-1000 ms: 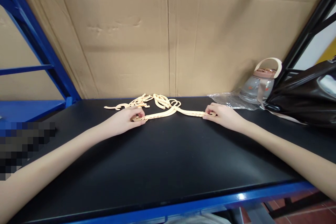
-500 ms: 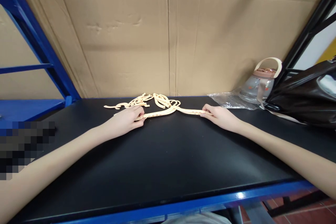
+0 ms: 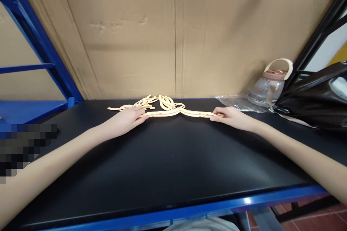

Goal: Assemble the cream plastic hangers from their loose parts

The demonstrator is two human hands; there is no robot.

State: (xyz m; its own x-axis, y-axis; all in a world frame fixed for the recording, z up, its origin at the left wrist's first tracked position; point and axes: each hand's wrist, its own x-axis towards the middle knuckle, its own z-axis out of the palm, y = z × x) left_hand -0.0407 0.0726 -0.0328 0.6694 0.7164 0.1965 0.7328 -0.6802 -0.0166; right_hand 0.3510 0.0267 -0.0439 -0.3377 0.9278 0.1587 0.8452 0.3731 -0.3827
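A cream plastic clothes hanger (image 3: 166, 114) lies across the black table, its two slotted arms spread to either side of a bend in the middle. My left hand (image 3: 128, 118) is closed around the end of its left arm, with the fingertips partly hidden. The tip of the right arm is pinched between the thumb and fingers of my right hand (image 3: 226, 117). Right behind the hanger, a loose heap of similar cream hangers (image 3: 166, 103) rests against the back of the table; my left hand covers part of it.
On the right stand a clear bottle (image 3: 267, 88) with a beige handle, a crumpled clear plastic bag (image 3: 235, 103) and a shiny black bag (image 3: 320, 97). Cardboard (image 3: 130, 36) walls off the back. A blue frame post (image 3: 46, 47) rises at the left.
The hanger's arms have flattened into a straighter line, and its slots show more clearly. My left hand has turned slightly over its end; my right hand has shifted a little right.
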